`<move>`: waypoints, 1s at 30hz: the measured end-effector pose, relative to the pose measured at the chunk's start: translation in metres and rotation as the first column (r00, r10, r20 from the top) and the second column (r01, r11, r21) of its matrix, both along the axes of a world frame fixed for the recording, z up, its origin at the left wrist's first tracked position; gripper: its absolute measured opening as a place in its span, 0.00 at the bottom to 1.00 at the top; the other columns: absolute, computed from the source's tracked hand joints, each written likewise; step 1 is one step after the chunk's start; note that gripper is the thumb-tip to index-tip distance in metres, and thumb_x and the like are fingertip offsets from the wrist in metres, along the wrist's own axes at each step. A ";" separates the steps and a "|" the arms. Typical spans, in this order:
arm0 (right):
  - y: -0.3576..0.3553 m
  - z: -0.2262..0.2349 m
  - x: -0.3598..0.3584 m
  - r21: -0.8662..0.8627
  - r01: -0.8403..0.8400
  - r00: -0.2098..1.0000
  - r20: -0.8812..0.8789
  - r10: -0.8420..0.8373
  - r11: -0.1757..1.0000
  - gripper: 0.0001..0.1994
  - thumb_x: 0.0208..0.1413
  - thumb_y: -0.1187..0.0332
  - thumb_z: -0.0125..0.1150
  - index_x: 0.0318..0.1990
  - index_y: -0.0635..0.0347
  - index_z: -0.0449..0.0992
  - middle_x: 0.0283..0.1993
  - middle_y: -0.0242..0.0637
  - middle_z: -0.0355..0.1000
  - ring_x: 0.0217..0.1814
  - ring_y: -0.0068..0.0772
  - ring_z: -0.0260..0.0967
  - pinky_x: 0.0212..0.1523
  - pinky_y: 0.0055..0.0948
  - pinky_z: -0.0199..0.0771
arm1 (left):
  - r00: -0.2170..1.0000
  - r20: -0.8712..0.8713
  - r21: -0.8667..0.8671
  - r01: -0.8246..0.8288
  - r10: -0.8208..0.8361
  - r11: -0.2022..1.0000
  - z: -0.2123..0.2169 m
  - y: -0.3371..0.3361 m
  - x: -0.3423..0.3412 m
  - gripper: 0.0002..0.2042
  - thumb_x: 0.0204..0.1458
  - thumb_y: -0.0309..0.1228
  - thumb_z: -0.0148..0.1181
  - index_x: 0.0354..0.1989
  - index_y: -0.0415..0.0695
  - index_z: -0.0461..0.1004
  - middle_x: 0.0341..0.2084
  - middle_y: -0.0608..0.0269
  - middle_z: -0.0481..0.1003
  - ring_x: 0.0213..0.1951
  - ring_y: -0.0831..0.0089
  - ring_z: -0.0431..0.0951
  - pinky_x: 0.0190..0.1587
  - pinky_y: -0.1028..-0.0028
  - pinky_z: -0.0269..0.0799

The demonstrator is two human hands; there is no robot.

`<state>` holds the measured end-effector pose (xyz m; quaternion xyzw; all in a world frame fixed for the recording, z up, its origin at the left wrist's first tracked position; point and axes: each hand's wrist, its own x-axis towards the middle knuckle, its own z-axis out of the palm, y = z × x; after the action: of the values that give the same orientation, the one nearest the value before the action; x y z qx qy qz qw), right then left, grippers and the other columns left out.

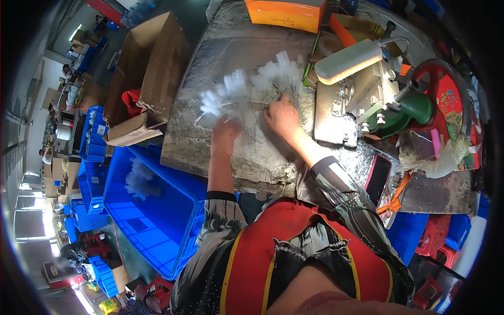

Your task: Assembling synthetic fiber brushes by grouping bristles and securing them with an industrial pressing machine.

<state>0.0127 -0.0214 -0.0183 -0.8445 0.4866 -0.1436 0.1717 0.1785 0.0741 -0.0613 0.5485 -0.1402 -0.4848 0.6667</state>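
Two fanned clusters of translucent white plastic pieces lie on the worn grey worktable. My left hand is at the near end of the left cluster, its fingers curled down and slightly smeared. Whatever they grip is hidden beneath them. To its right, my right hand is bent at the near edge of the right cluster. Its fingers are drawn in around something too small to name. A thin dark strip shows between the two hands.
A blue bin with more white pieces stands at the left, below an open cardboard box. An orange box sits at the back. Right of my hands are a lit lamp, a green hand press and a phone.
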 end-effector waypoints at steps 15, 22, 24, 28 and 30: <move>0.006 0.003 0.021 0.691 -0.428 0.731 0.644 -0.227 0.582 0.09 0.43 0.70 0.55 0.24 0.70 0.71 0.18 0.32 0.66 0.19 0.24 0.62 0.22 0.21 0.62 | 0.955 -0.280 -0.161 0.050 -0.094 0.986 0.025 -0.014 -0.032 0.09 0.46 0.24 0.54 0.36 0.36 0.69 0.28 0.57 0.72 0.27 0.67 0.74 0.26 0.71 0.71; -0.012 0.010 0.009 0.690 -0.375 0.697 0.650 -0.302 0.619 0.08 0.41 0.74 0.55 0.28 0.72 0.69 0.23 0.40 0.69 0.22 0.28 0.67 0.19 0.24 0.66 | 0.990 -0.113 -0.142 0.072 -0.089 0.987 0.033 -0.017 -0.032 0.11 0.46 0.21 0.52 0.40 0.37 0.67 0.31 0.58 0.73 0.29 0.70 0.74 0.30 0.75 0.73; -0.005 0.030 0.008 0.717 -0.431 0.668 0.662 -0.340 0.548 0.09 0.41 0.74 0.55 0.28 0.72 0.68 0.23 0.39 0.68 0.22 0.28 0.66 0.18 0.23 0.65 | 0.989 -0.129 -0.181 0.046 -0.070 0.982 0.037 -0.013 -0.030 0.11 0.46 0.21 0.53 0.40 0.38 0.68 0.31 0.59 0.73 0.28 0.72 0.74 0.27 0.77 0.71; -0.002 0.031 0.001 0.759 -0.447 0.634 0.642 -0.430 0.474 0.09 0.41 0.72 0.57 0.27 0.69 0.66 0.21 0.37 0.66 0.19 0.25 0.63 0.16 0.21 0.61 | 0.977 -0.197 -0.258 0.031 -0.084 0.966 0.056 -0.017 -0.048 0.14 0.45 0.21 0.53 0.42 0.37 0.65 0.30 0.58 0.72 0.28 0.71 0.74 0.28 0.74 0.70; -0.007 0.020 0.001 0.708 -0.581 0.616 0.705 -0.351 0.402 0.10 0.40 0.71 0.58 0.25 0.66 0.63 0.17 0.34 0.64 0.16 0.21 0.60 0.13 0.19 0.56 | 0.951 -0.247 -0.260 0.121 -0.187 0.958 0.058 -0.016 -0.049 0.12 0.45 0.22 0.54 0.40 0.39 0.68 0.27 0.63 0.72 0.24 0.75 0.72 0.22 0.78 0.68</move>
<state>0.0137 -0.0282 0.0017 -0.4906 0.2857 -0.1899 0.8010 0.1298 0.0579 -0.0030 0.3795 -0.1493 -0.5848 0.7012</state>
